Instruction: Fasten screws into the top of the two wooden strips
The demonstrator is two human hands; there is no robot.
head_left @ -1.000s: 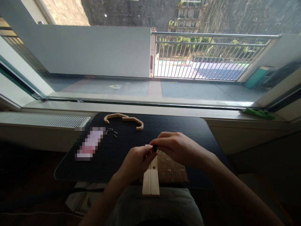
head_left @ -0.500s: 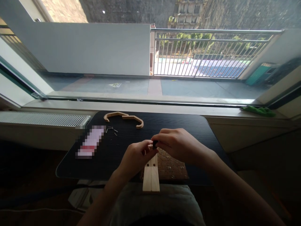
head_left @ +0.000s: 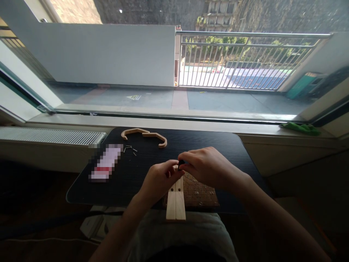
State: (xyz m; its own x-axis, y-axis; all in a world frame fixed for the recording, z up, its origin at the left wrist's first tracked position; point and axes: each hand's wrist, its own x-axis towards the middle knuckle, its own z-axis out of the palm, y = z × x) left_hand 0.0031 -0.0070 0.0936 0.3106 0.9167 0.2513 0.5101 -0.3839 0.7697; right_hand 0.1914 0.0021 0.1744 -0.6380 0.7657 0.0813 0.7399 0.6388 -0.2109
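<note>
Two pale wooden slats [head_left: 176, 202] lie side by side, running from the table's near edge toward me, over a brown pegged board [head_left: 197, 193]. My left hand [head_left: 159, 179] is closed on the far end of the slats. My right hand [head_left: 203, 166] pinches a small black part [head_left: 180, 164] just above that same end, fingertips meeting those of the left hand.
The black table [head_left: 223, 145] stands under a window. Two curved wooden pieces [head_left: 144, 135] lie at its far side, a few small screws [head_left: 130, 149] beside them, and a blurred-out flat item [head_left: 105, 167] on the left. A radiator [head_left: 49, 136] is at left, a green cloth [head_left: 300, 128] on the sill.
Both hands and the slats have shifted slightly up the picture, with the view tilting a little. The pinch on the black part stays the same.
</note>
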